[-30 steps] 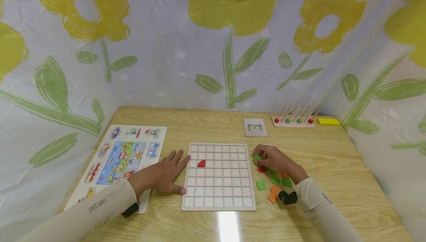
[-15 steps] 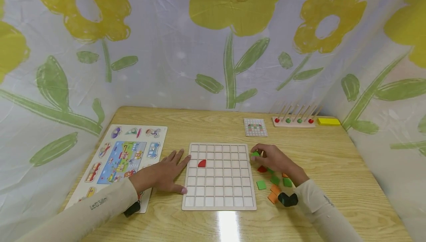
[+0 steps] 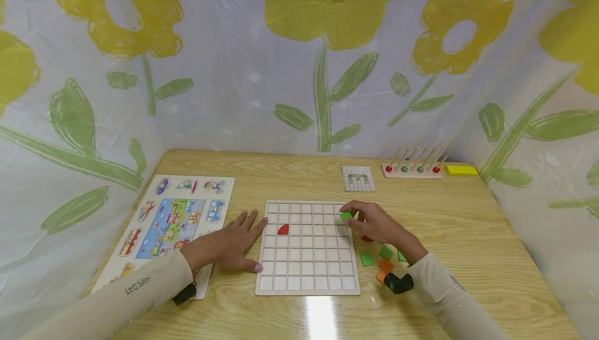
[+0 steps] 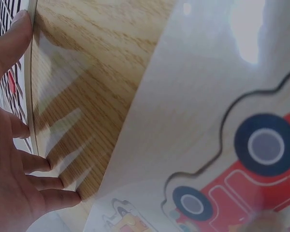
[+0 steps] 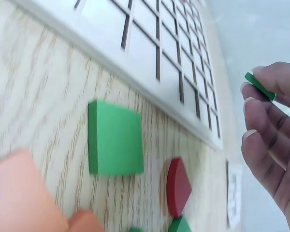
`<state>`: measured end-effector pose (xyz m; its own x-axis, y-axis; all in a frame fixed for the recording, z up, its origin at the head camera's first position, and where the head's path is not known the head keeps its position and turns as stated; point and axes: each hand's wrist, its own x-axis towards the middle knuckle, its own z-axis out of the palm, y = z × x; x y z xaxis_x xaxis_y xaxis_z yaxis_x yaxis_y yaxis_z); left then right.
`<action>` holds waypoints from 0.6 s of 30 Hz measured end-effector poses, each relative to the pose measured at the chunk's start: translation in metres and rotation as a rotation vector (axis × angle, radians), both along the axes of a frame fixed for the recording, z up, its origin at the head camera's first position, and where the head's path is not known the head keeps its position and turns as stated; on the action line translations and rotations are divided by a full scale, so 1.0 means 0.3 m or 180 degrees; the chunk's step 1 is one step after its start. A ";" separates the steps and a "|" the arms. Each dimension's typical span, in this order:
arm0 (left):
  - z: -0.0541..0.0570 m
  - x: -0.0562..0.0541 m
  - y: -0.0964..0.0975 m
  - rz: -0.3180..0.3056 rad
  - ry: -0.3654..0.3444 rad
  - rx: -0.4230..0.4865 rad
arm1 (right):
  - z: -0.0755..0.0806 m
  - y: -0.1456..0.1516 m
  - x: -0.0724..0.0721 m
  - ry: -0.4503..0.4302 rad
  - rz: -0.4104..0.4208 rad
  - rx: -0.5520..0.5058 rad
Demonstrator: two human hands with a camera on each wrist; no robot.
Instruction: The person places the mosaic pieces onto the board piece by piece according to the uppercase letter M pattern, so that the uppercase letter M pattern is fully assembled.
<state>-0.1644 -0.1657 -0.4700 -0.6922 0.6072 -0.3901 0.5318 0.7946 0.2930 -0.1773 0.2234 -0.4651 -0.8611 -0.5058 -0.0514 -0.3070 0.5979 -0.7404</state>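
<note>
A pale wooden grid board (image 3: 308,249) lies in the middle of the table, a red quarter-circle piece (image 3: 283,230) in one of its left cells. My left hand (image 3: 236,244) is spread flat, thumb and fingertips at the board's left edge. Between thumb and index finger my right hand (image 3: 376,224) pinches a green square tile (image 5: 260,86), held over the board's upper right edge. Below that hand lie loose pieces: a green square (image 5: 116,138), a red piece (image 5: 178,187), and orange pieces (image 3: 386,265), some partly hidden by the hand and wrist.
A picture puzzle board (image 3: 170,228) lies left, partly under my left forearm. Behind the grid board are a pattern card (image 3: 359,179), a peg stand (image 3: 412,171) with red and green beads, and a yellow block (image 3: 461,170). A flower-print curtain (image 3: 224,69) stands behind the table.
My right hand has moved left from the loose pieces to the board's upper right edge, carrying the green square tile. The left hand has stayed in place.
</note>
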 end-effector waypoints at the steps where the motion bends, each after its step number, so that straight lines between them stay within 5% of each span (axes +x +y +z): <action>1: 0.001 0.000 0.000 0.0005 -0.0002 -0.0004 | 0.002 -0.005 0.001 -0.0006 0.0004 -0.0030; 18: -0.004 -0.003 0.003 0.0037 -0.0054 -0.0021 | 0.005 -0.077 0.008 0.0107 0.0196 -0.0190</action>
<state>-0.1652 -0.1648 -0.4713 -0.6925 0.5964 -0.4059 0.5175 0.8027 0.2965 -0.1749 0.2003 -0.4634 -0.8289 -0.5593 0.0088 -0.3672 0.5322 -0.7628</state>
